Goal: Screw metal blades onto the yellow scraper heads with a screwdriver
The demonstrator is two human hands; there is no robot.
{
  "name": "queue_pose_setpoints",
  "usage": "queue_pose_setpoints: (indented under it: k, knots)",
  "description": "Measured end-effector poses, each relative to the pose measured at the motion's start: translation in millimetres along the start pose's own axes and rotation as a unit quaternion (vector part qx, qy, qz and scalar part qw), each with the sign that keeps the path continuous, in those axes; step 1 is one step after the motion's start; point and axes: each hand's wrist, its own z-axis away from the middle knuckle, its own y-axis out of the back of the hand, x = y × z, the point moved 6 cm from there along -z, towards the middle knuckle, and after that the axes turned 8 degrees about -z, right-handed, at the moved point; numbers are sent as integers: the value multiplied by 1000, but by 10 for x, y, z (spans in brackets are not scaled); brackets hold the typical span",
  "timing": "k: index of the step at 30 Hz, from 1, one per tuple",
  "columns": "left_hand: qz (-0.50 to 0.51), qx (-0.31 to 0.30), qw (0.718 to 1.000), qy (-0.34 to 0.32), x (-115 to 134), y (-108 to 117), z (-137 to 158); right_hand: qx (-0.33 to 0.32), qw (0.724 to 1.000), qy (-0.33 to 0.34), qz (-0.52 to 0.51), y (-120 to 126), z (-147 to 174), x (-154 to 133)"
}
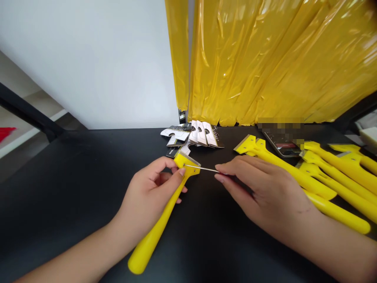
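My left hand (151,188) is closed round the neck of a yellow scraper (156,232), its thumb just below the head. The scraper slants with its handle toward me and its metal blade edge facing away. Between thumb and fingertips, my right hand (259,184) pinches a thin metal screwdriver (203,169); its handle is hidden in the hand. The screwdriver's tip meets the left of two small screws on the scraper's head. Several white and black cardboard sleeves (200,133) lie just beyond the scraper.
Several more yellow scrapers (294,173) lie on the black table (73,177) at the right, partly behind my right arm. A phone (279,141) rests at the back right. Yellow plastic sheeting (250,59) and a white panel (103,59) stand behind the table.
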Motion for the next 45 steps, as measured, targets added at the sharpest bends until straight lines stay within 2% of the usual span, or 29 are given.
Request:
queue_pose_setpoints:
  k: [2,6,9,12,17,21,25,26,29,30,32,36,38,39,40,43,44,45]
  knots:
    - [3,4,1000,-7,13,7,7,8,1000,7,22,13,-9,11]
    - [3,18,1000,-17,29,37,15,29,999,-22,38,11,-2,0]
    - [-6,24,999,-21,36,56,11,3,999,-39,31,-34,10,-22]
    - [-14,26,999,-24,44,62,6,-33,995,-89,-40,-74,21,37]
    - [-15,25,999,-22,35,48,1,-75,970,-174,-149,-125,25,160]
    - [-29,29,999,-20,25,51,11,-99,926,-271,-243,-232,53,274]
    - [-51,22,998,-43,51,51,16,-116,908,-290,-280,-316,63,285]
    - [-57,18,997,-54,66,52,15,-123,888,-311,-316,-348,76,292]
    - [-82,24,992,-95,129,76,14,-162,795,-374,-449,-468,122,282]
    - [-95,31,989,-106,149,89,15,-170,781,-376,-468,-488,126,274]
    - [-123,44,984,-119,179,115,20,-161,801,-361,-450,-476,117,281]
    - [-172,46,974,-140,236,123,55,-104,880,-299,-353,-358,104,264]
    - [-206,52,963,-165,285,131,86,-99,897,-277,-330,-331,102,222]
    - [-225,59,956,-178,311,141,101,-105,887,-284,-349,-344,107,207]
    - [-243,67,949,-190,336,154,114,-119,861,-302,-392,-379,117,195]
    - [-272,74,936,-210,384,189,124,-169,740,-355,-546,-505,140,135]
    - [-271,72,937,-211,391,196,120,-182,714,-359,-573,-527,137,119]
    - [-266,69,938,-211,395,200,113,-193,704,-357,-583,-539,130,113]
